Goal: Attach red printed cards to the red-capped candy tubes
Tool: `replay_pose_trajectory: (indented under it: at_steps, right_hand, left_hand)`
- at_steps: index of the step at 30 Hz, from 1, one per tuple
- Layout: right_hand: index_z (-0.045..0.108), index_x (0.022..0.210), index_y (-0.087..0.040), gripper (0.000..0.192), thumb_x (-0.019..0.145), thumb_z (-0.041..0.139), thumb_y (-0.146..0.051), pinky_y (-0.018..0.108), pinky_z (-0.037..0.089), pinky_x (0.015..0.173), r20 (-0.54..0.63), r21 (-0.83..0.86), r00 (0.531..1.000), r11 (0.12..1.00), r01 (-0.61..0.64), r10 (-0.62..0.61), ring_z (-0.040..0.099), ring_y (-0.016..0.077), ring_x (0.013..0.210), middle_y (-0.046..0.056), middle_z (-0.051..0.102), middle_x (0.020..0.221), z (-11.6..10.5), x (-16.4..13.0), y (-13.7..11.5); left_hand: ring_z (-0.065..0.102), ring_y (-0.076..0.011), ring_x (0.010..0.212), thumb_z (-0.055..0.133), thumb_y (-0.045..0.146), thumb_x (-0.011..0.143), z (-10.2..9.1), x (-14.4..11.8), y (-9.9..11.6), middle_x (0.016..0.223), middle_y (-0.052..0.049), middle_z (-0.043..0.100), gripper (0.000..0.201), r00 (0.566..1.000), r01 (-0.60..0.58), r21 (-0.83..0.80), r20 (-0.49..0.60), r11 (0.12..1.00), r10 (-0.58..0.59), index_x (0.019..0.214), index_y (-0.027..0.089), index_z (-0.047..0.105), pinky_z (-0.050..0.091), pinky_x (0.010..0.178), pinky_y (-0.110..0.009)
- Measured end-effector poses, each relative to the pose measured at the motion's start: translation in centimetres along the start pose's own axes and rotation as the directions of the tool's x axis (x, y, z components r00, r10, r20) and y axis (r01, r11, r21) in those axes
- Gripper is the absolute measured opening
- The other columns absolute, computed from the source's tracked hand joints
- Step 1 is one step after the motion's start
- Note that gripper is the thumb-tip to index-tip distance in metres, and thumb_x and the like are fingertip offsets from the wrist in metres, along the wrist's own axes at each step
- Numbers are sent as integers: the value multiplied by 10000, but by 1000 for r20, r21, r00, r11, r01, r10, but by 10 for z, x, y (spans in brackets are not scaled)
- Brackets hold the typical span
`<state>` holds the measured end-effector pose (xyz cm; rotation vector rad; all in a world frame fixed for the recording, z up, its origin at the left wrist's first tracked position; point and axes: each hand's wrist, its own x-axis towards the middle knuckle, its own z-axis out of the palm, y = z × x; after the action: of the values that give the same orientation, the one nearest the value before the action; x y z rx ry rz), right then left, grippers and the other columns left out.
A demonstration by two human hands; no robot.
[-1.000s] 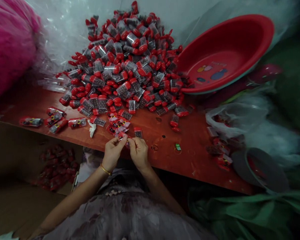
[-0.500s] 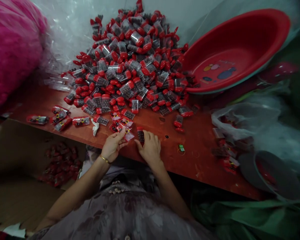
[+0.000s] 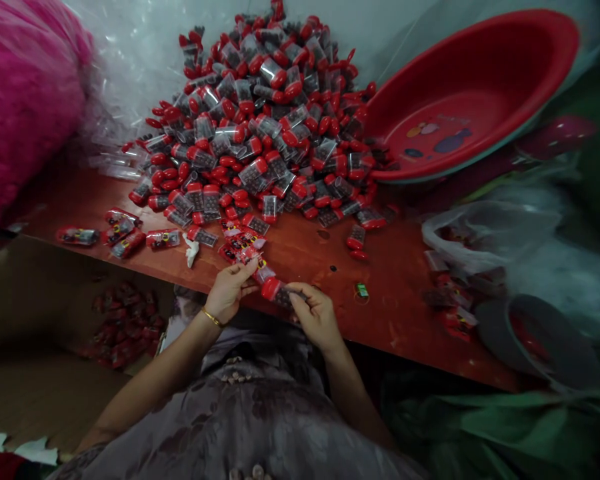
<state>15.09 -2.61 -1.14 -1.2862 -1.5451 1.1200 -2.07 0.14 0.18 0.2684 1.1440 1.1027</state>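
My right hand (image 3: 316, 315) grips a small clear container with a red cap (image 3: 276, 291) at the near edge of the red-brown table (image 3: 405, 300). The capped end points toward my left hand (image 3: 229, 291), which pinches a small clear printed packet (image 3: 260, 270) at its open end. The container's cap sits at the packet's mouth. A big heap of the same red-capped containers (image 3: 265, 113) rises behind my hands. A small stack of empty printed packets (image 3: 240, 243) lies just beyond my left hand.
A red plastic basin (image 3: 505, 60) leans at the back right. Several filled packets (image 3: 125, 237) lie on the table's left part, more in a cardboard box (image 3: 120, 323) below. Clear plastic bags (image 3: 480, 233) and a pink furry bundle (image 3: 25, 93) flank the table.
My right hand picked up a red-capped container from the table and brought it to the packet in my left hand. One second ago both hands held the packet.
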Motion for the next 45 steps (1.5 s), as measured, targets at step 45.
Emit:
replay_pose_trajectory:
  at_steps: [45]
  right_hand:
    - [569,981,-200,334,871,438,-487,195,386,376,86,434,982,881,-187,167,351,48,353,-58,521,599,52,16,0]
  left_hand:
    - [520,-129,346,681,496,666,15,-4,-9,397,57,476,512,971,-119,198,228,973,72,1017,124,667,375,359,-222]
